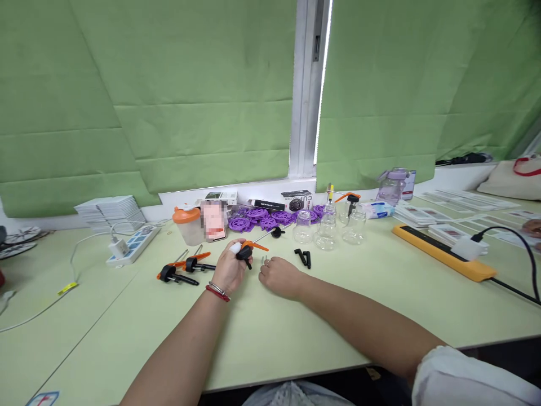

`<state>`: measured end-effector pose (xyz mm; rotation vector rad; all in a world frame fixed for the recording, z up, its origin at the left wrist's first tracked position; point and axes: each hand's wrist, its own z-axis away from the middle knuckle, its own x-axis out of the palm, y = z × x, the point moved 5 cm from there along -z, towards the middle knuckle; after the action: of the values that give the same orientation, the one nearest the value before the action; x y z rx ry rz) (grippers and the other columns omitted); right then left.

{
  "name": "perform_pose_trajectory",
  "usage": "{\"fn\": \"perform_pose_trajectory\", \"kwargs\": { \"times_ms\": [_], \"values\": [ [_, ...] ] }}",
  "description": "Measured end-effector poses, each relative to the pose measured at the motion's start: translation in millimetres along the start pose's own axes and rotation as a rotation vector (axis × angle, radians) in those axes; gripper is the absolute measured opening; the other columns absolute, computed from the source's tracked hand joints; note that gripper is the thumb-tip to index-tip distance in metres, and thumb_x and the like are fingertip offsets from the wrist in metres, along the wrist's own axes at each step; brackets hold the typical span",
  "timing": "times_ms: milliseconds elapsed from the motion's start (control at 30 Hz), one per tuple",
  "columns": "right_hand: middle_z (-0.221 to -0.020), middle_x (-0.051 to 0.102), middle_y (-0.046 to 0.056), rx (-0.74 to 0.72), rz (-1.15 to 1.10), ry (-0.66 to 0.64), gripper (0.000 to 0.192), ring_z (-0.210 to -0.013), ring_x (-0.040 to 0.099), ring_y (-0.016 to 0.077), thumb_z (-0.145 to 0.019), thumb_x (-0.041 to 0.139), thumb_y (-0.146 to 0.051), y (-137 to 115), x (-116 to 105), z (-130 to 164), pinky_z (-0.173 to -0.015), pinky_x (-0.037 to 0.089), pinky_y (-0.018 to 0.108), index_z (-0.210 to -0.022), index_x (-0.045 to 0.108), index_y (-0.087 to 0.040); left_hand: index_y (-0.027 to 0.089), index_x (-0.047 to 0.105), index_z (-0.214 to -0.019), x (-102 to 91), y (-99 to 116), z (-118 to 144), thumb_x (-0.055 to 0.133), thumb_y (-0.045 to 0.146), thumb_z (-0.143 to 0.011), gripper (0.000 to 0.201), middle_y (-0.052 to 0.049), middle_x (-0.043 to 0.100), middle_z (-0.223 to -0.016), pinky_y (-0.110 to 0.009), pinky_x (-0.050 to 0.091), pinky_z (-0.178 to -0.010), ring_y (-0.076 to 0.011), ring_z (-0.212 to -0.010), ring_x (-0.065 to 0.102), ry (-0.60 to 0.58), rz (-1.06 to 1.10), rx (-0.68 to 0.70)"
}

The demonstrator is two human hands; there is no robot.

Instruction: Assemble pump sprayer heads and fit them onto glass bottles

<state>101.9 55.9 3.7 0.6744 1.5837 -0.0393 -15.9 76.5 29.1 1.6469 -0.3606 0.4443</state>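
L hand (230,270) is closed round a small pump-sprayer head (245,251): black collar, orange trigger/nozzle pointing right, white cap end poking out by the thumb, thin tube running up-right from it. It sits just above the pale green worktop (296,332), centre of view, in front of the person. Red cord + metal bangle on that wrist.

R hand (281,277) rests on the worktop just beside the L, fingers curled loosely, narrow; can't tell if they pinch anything. Two tiny clear bits (264,260) stand right at its fingertips, too small to identify.

Two more sprayer heads (183,268) lie left of the L hand, same black/orange. Small black parts (305,257) lie to the right, near three clear glass bottles (327,228). Purple plastic pieces (262,219) behind, partly blocked by the bottles. Orange-lidded cup (188,224) next to a blurred-out phone. Most of the held sprayer is hidden inside the fist.
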Motion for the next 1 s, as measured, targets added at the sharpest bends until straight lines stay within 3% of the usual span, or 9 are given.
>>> {"fn": "perform_pose_trajectory", "kwargs": {
  "times_ms": [233, 467, 567, 667, 767, 867, 1000],
  "values": [
    [-0.078, 0.065, 0.013, -0.154, 0.054, 0.004, 0.021, -0.074, 0.057, 0.0199, -0.085, 0.042, -0.006, -0.4, -1.6, -1.3, -0.065, 0.038, 0.033, -0.083, 0.062, -0.009, 0.016, 0.054, -0.089, -4.9, -7.5, -4.2, 0.054, 0.021, -0.074, 0.016, -0.003, 0.057, -0.075, -0.028, 0.042, -0.057, -0.0133, -0.062, 0.053, 0.032, 0.02, -0.039],
    [-0.081, 0.063, 0.013, -0.118, 0.013, 0.117, 0.024, -0.078, 0.056, 0.0203, -0.087, 0.037, -0.005, 5.3, -1.8, 7.2, -0.067, 0.041, 0.033, -0.084, 0.06, -0.011, 0.013, 0.06, -0.082, -6.5, -10.1, -6.2, 0.055, 0.023, -0.073, 0.014, -0.005, 0.058, -0.076, -0.027, 0.042, -0.056, -0.0136, -0.064, 0.052, 0.016, 0.026, -0.036],
    [-0.084, 0.064, 0.012, 0.014, -0.196, 0.314, 0.025, -0.081, 0.056, 0.0189, -0.088, 0.036, -0.008, 16.5, -29.1, 14.2, -0.072, 0.042, 0.033, -0.083, 0.06, -0.015, 0.012, 0.063, -0.083, -6.0, -11.6, -6.2, 0.056, 0.022, -0.073, 0.016, -0.006, 0.06, -0.078, -0.027, 0.042, -0.056, -0.0138, -0.066, 0.053, 0.024, 0.032, -0.06],
    [-0.092, 0.065, 0.01, 0.304, -0.526, 0.654, 0.018, -0.087, 0.057, 0.019, -0.086, 0.043, -0.016, 40.3, -68.9, 22.6, -0.079, 0.044, 0.034, -0.084, 0.061, -0.018, 0.011, 0.065, -0.087, 0.4, -14.6, -3.0, 0.057, 0.022, -0.073, 0.02, -0.008, 0.063, -0.084, -0.028, 0.042, -0.058, -0.0153, -0.069, 0.055, -0.026, 0.05, -0.11],
    [-0.082, 0.064, 0.005, 0.573, -0.896, 0.878, 0.011, -0.075, 0.057, 0.0162, -0.079, 0.05, -0.02, 62.6, -85.7, 22.7, -0.072, 0.047, 0.031, -0.081, 0.061, -0.019, 0.01, 0.067, -0.092, 10.7, -18.2, 4.2, 0.059, 0.021, -0.072, 0.024, -0.011, 0.064, -0.089, -0.03, 0.043, -0.06, -0.0179, -0.073, 0.057, -0.114, 0.071, -0.167],
    [-0.068, 0.061, 0.001, 0.703, -1.22, 0.906, 0.007, -0.063, 0.055, 0.0131, -0.071, 0.058, -0.023, 73.0, -75.9, 11.1, -0.061, 0.048, 0.027, -0.074, 0.06, -0.017, 0.009, 0.067, -0.094, 19.3, -20.5, 11.5, 0.061, 0.021, -0.072, 0.027, -0.012, 0.064, -0.09, -0.031, 0.043, -0.06, -0.0187, -0.075, 0.056, -0.192, 0.067, -0.205],
    [-0.061, 0.058, -0.001, 0.78, -1.465, 0.854, 0.01, -0.056, 0.054, 0.0114, -0.062, 0.065, -0.022, 73.2, -54.4, 0.1, -0.054, 0.049, 0.026, -0.067, 0.058, -0.016, 0.009, 0.068, -0.092, 23.6, -21.1, 15.4, 0.062, 0.023, -0.072, 0.025, -0.01, 0.063, -0.086, -0.03, 0.042, -0.06, -0.0177, -0.074, 0.055, -0.236, 0.061, -0.227]
  ]
}}
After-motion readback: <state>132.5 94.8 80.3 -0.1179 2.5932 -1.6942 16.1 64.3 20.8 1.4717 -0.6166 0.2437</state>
